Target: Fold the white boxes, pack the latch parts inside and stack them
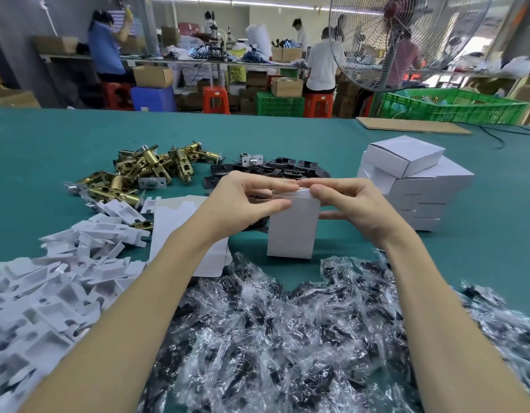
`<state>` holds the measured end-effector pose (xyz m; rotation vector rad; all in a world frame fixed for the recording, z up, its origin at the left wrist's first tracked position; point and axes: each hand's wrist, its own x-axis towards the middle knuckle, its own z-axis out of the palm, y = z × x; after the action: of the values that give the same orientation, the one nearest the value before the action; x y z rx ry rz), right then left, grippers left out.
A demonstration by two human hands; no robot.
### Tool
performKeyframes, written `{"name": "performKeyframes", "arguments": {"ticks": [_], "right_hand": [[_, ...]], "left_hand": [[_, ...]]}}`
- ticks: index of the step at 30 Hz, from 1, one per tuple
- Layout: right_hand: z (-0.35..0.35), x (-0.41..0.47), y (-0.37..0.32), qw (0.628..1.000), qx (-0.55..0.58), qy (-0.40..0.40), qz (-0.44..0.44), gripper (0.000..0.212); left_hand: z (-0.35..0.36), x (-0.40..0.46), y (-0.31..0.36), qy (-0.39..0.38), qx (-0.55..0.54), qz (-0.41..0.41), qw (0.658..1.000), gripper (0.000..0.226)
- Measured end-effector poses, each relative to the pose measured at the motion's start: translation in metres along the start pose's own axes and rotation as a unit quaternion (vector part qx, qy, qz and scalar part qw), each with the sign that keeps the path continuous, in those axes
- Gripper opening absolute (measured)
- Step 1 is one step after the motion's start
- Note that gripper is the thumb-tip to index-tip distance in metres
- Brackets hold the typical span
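I hold one white box [292, 228] upright on the green worktop [287, 135], in the middle, just behind the heap of clear plastic bags [287, 338]. My left hand [242, 201] pinches its top left corner, and my right hand [344, 201] grips the top right, with the thumb on the upper edge. I think the top flap is being closed, but my fingers hide it. To do it well, I should keep the walls square, press the flap down evenly and guide its tongue inside without bending it. The finished stack of white boxes [415, 186] waits at the right, and the brass latches [144, 171] lie far left.
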<state>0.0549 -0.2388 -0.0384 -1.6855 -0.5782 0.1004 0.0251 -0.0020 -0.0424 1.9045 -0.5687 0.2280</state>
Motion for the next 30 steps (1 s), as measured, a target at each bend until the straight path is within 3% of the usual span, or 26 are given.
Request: {"name": "performKeyframes", "arguments": {"ticks": [4,7,12,18,22,26,30], "right_hand": [[-0.006,-0.001,0.005,0.999,-0.004,-0.043,0.031,0.026],[-0.007,-0.001,0.011,0.998,0.016,-0.055,0.038,0.040],[-0.002,-0.003,0.016,0.998,0.041,-0.039,0.032,0.033],[0.005,0.002,0.010,0.997,0.053,-0.003,0.046,0.033],[0.007,0.004,0.002,0.995,0.089,0.016,0.049,0.034],[0.010,0.003,-0.003,0.991,0.111,0.037,0.071,0.039],[0.010,0.004,0.002,0.982,0.130,0.010,0.138,0.029]], "left_hand": [[0.004,0.001,-0.004,0.026,-0.032,-0.005,0.999,0.022],[0.004,0.002,-0.004,0.018,-0.008,-0.024,1.000,0.021],[0.008,0.006,-0.003,0.006,0.012,-0.048,0.999,0.025],[0.006,0.005,0.003,0.031,-0.060,-0.124,0.990,0.010],[0.007,0.009,0.011,0.040,-0.122,-0.130,0.983,0.001],[0.005,0.009,0.015,0.025,-0.116,-0.155,0.981,0.006],[0.006,0.008,0.015,0.022,-0.144,-0.212,0.966,0.022]]}}
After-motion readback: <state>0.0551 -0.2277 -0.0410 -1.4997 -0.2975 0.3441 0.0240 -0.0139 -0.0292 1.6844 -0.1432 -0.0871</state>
